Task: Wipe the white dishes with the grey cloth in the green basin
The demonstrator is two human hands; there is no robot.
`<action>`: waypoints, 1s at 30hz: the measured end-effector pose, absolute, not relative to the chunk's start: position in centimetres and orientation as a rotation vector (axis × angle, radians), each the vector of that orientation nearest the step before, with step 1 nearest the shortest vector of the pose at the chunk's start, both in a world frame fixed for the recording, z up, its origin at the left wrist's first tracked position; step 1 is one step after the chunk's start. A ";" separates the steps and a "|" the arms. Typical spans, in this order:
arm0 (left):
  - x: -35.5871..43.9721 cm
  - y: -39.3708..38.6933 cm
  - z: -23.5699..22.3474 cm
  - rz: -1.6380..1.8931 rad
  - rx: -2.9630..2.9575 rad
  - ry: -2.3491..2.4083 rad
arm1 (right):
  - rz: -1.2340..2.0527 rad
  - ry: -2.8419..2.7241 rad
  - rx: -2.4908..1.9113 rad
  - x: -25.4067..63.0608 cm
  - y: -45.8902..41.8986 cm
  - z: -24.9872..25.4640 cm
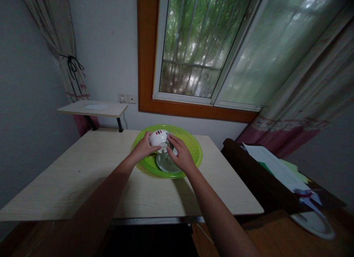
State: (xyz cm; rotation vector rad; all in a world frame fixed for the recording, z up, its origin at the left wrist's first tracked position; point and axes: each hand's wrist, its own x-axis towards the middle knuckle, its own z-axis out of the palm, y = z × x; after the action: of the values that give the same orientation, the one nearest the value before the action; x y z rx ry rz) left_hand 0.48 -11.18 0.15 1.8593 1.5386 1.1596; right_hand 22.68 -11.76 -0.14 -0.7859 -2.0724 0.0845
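Observation:
A small white bowl [158, 139] with red and dark marks near its rim is held tilted between my two hands. My left hand [142, 150] grips its left side, fingers behind and thumb along the lower front. On the right, my right hand [181, 155] has its fingertips at the bowl's edge, with the thumb towards its base. Something small and dark shows between the right fingers; what it is cannot be made out. Below the hands, a clear glass bowl [167, 165] sits inside a bright green plastic basket [195, 148], partly hidden by my hands.
The basket stands on a pale wooden table [91, 183]. A small raised shelf [110, 110] with a paper is at the back left. A window [204, 46] is behind. Right of the table, papers [265, 157] lie on a dark surface, with a whitish round object [313, 223] below.

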 end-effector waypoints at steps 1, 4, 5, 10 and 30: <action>0.5 -11.2 0.2 1.163 1.852 1.536 | 0.064 -2.085 -0.760 22.7 -11.9 -0.1; 0.5 -11.2 0.2 1.166 1.849 1.516 | 0.023 -2.134 -0.702 22.6 -12.1 0.1; 0.5 -11.2 0.2 1.166 1.853 1.512 | 0.019 -2.152 -0.693 22.6 -12.1 0.1; 0.6 -11.0 0.0 1.131 1.865 1.499 | 0.020 -2.235 -0.662 22.4 -12.2 0.2; 0.7 -10.7 -0.2 1.081 1.922 1.519 | 0.017 -2.140 -0.750 22.3 -12.3 0.0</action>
State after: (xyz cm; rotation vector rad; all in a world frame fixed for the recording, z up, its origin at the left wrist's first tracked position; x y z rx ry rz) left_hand 0.67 -10.67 -0.22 1.9223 1.5190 1.0808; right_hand 22.35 -12.26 -0.04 -0.7498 -2.1399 0.0167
